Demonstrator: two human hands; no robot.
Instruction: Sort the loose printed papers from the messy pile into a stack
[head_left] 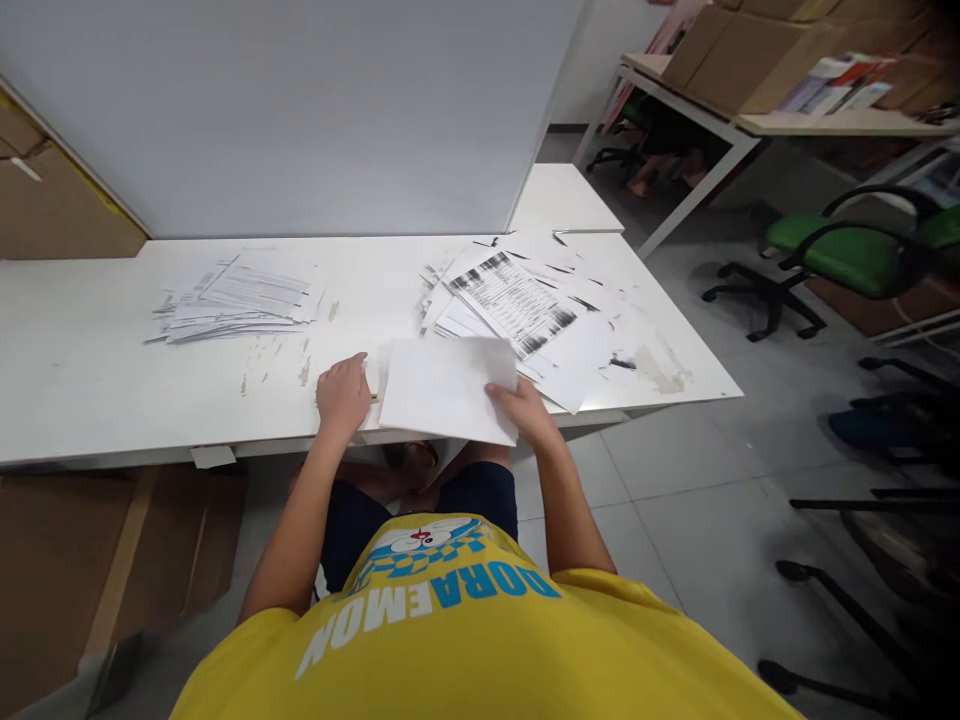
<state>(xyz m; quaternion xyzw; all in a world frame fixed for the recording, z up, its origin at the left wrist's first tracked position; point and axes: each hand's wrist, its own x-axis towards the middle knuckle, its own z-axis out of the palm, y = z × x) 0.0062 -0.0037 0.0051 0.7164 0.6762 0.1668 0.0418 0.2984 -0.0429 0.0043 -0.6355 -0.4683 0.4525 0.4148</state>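
A blank white sheet (442, 388) is lifted slightly over the front edge of the white table (90, 380). My right hand (525, 408) grips its right lower corner. My left hand (343, 392) rests on the table just left of the sheet, fingers curled around a small thin object that I cannot make out. Behind the sheet spreads a loose pile of printed papers (517, 305). A second, flatter stack of printed papers (236, 298) lies on the table to the left.
A grey partition panel (300, 110) stands along the table's far edge. Cardboard (67, 570) leans under the table at left. Green office chairs (847, 255) and another table with boxes (757, 60) stand at right.
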